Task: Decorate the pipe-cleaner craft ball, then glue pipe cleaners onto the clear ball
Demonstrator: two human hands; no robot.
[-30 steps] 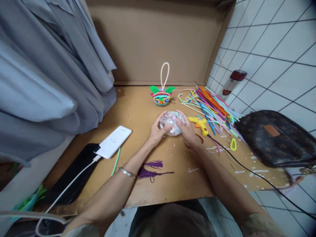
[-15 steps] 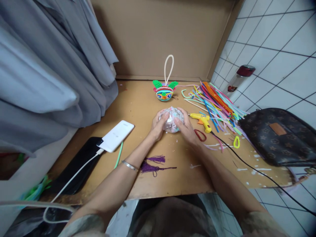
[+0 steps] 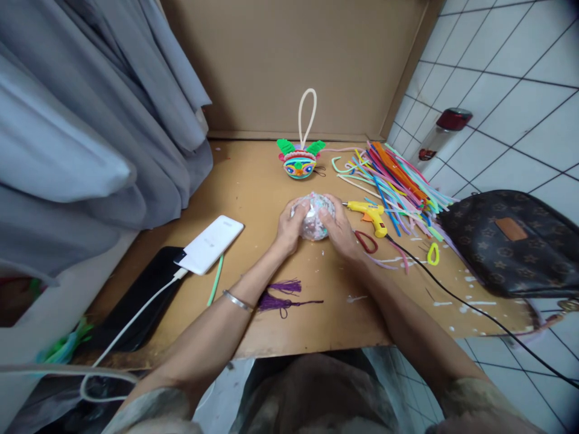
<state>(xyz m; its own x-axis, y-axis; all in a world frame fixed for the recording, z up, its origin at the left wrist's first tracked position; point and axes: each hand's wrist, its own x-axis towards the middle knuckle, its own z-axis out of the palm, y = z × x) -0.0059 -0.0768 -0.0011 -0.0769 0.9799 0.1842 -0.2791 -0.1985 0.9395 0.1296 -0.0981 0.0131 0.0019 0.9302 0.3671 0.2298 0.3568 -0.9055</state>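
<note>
A clear round ball [image 3: 314, 218] with pale, speckled bits in it is held between both hands above the wooden table [image 3: 253, 205]. My left hand [image 3: 289, 228] grips its left side, thumb on top. On the right side my right hand [image 3: 337, 226] is wrapped round it, the thumb lying over the surface. Just right of my right hand lies a yellow glue gun [image 3: 370, 216], with a dark red loop [image 3: 367, 242] below it. Behind the ball stands a colourful animal-head ornament [image 3: 300, 166] with green ears and a tall cream loop.
Coloured pipe cleaners [image 3: 393, 181] lie at the back right, near a brown bag [image 3: 511, 244] and a red-capped bottle [image 3: 443, 135]. Purple tassels [image 3: 280, 298] lie at the front. A white power bank [image 3: 211, 244] rests partly on a black tablet [image 3: 136, 313], left.
The camera view has shifted slightly. Both hands still hold the ball, with little change in their grip.
</note>
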